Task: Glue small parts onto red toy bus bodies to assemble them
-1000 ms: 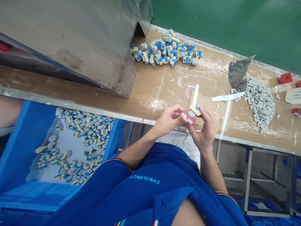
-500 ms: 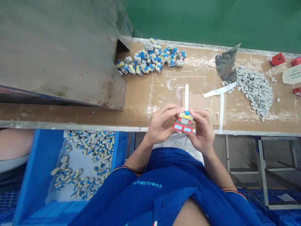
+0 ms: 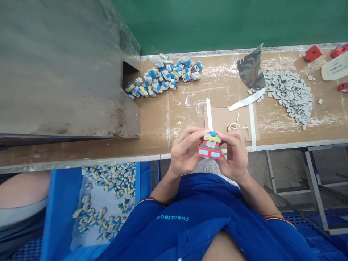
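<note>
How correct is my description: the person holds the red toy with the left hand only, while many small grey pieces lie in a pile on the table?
The "left hand only" part is wrong: the head view shows the left hand and the right hand both holding the red toy. The small grey pieces do lie in a pile on the table.

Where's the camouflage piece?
In the head view, the camouflage piece is at upper right, by the left side of the small grey pieces, beyond the right hand.
</note>
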The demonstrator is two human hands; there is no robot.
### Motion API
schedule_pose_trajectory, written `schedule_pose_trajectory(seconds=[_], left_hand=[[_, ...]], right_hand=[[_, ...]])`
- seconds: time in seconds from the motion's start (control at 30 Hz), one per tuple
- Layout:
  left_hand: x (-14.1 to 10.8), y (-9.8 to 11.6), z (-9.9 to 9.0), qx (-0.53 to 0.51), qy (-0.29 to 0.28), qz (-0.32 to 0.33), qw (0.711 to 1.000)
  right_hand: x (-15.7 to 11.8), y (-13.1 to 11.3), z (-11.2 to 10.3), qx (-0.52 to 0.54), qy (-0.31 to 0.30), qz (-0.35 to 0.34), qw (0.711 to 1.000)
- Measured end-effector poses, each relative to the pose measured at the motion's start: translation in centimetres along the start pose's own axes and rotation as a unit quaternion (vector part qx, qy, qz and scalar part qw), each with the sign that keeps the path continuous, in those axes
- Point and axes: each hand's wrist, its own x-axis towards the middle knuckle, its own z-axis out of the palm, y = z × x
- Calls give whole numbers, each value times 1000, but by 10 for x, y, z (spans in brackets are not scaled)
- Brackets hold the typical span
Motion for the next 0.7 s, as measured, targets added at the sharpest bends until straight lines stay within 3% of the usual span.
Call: schedule_pose_trajectory(seconds=[0.4,0.7], left_hand=[[1,-3,-6,-14,-19,-32,999],[1,0,-5,25,-13,3,1000]], right_hand=[[7,4,-3,-4,-15,-1,1000],[1,1,-2,24,-5,11,1000]])
